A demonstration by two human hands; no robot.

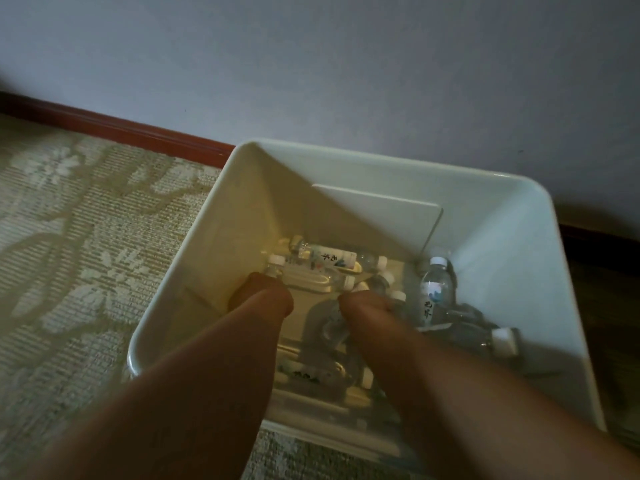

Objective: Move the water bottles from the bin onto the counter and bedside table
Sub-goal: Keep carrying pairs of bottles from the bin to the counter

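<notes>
Those water bottles (323, 259) are small but full, so expect some weight and slick plastic; grab around the middle, not the cap. They're lying jumbled at the bottom of the bin (239, 209), right under your left hand (263, 299) and right hand (363, 304). It's dim, so I can't tell whether either hand has closed on one.

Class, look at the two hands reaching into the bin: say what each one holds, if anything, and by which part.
It cannot be told. Both the left hand and right hand are down among the water bottles in the bin, but their fingers are hidden.
</notes>
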